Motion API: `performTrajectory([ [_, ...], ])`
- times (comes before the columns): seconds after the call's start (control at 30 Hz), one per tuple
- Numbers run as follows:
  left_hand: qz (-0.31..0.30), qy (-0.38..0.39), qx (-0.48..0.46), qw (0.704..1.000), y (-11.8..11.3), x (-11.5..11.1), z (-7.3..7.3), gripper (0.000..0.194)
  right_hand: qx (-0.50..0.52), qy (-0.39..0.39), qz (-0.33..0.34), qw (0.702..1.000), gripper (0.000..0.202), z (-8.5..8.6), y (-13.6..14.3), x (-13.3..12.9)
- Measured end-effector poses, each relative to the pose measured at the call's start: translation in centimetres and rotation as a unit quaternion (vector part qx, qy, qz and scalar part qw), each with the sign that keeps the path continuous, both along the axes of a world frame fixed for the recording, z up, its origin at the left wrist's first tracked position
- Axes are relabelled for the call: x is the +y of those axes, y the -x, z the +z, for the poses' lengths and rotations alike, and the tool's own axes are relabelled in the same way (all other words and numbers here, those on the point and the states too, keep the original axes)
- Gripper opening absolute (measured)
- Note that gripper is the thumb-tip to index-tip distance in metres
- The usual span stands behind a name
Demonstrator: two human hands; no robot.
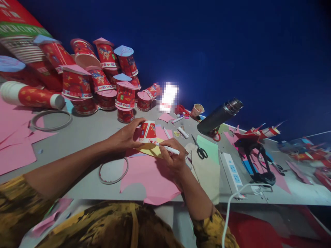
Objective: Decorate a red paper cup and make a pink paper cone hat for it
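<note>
My left hand [129, 135] is closed around the side of a red and white paper cup [148, 131], which stands upside down on a sheet of yellow paper [151, 150]. In my right hand [173, 155] is a white marker pen [169, 148], its tip at the lower rim of the cup. Whether the tip touches the cup or the paper, I cannot tell. Pink paper [150, 175] with cut-out edges lies under both hands. A second marker [166, 133] and a white pen cap or short tube [183, 133] lie just beyond my right hand.
Stacked red paper cups [77, 84] with paper tops stand at the back left. Two rings [51, 120] lie on the grey table. To the right are scissors [201, 150], a dark flask [219, 117], a power strip [231, 175] with a white cable, and a black head strap [256, 158].
</note>
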State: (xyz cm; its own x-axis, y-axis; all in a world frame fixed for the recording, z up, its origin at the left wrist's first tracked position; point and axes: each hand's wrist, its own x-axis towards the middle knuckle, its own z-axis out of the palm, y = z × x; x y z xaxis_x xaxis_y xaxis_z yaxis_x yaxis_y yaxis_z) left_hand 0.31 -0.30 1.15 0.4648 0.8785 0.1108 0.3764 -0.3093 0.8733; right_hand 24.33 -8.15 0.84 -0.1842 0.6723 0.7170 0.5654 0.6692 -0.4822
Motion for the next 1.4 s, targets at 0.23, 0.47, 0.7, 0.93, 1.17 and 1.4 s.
performTrajectory([
  [0.23, 0.000, -0.039, 0.009, 0.999, 0.16, 0.62, -0.68, 0.095, 0.021, -0.018, -0.025, 0.999, 0.014, -0.07, -0.07, 0.14],
  [0.47, -0.007, -0.028, 0.013, 0.999, 0.19, 0.47, -0.73, 0.096, 0.017, -0.009, -0.005, 1.000, 0.013, 0.01, -0.01, 0.16],
  [0.7, -0.005, -0.031, 0.002, 1.000, 0.12, 0.20, -0.32, 0.089, 0.013, -0.016, -0.023, 1.000, 0.015, 0.02, 0.09, 0.15],
  [0.93, -0.011, -0.043, 0.020, 0.999, 0.21, 0.66, -0.61, 0.093, 0.020, -0.037, -0.021, 0.999, 0.012, 0.10, 0.05, 0.23],
  [1.17, -0.003, -0.040, 0.019, 0.999, 0.15, 0.46, -0.46, 0.093, 0.019, -0.035, -0.028, 0.999, 0.012, 0.00, 0.05, 0.19],
  [1.4, 0.000, -0.022, 0.001, 1.000, 0.06, 0.17, -0.55, 0.090, 0.009, -0.039, -0.019, 0.999, 0.011, 0.29, 0.04, 0.29],
])
